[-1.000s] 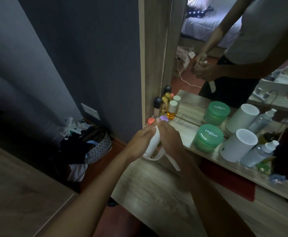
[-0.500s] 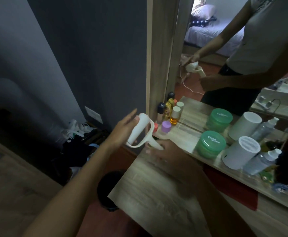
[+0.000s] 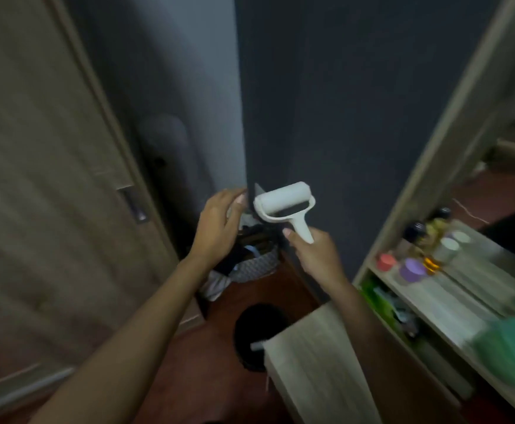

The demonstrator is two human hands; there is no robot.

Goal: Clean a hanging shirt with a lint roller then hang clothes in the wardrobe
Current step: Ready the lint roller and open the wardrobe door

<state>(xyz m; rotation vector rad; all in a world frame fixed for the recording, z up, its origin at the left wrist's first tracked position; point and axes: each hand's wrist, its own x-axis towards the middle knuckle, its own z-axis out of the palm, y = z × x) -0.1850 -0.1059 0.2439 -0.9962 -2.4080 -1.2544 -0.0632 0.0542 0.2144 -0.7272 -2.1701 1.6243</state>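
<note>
Lint roller (image 3: 283, 203) being held up in mid-air in front of dark wall panel (image 3: 357, 117), well above floor (image 3: 207, 362) and to the left of mirrored tabletop (image 3: 452, 298). Drum lying roughly crosswise, tilting up toward the right, sitting in its pale yoke; handle running down and slightly right from the yoke into right hand (image 3: 315, 255). Right hand fingers (image 3: 288, 232) curling round the lower handle, so drum standing above and slightly left of the grip. Left hand (image 3: 218, 228) hovering just beside the drum's left end, not touching it as far as blur allows; its fingers (image 3: 237, 198) loosely extended, grasping nothing. Right hand carrying the tool alone, left hand being the nearer one to the drum end and free for steadying fabric. No hanging shirt showing anywhere in view, so rolling judged not yet begun; coming move probably needing the drum's long axis laid flat against cloth. Wooden wardrobe door (image 3: 51, 179) standing at far left, closed as far as visible. Patterned basket (image 3: 257, 264) of clothes sitting on the floor below both hands, black bin (image 3: 257, 335) nearer. Small jars (image 3: 412, 267) lining the mirror's foot at right.
</note>
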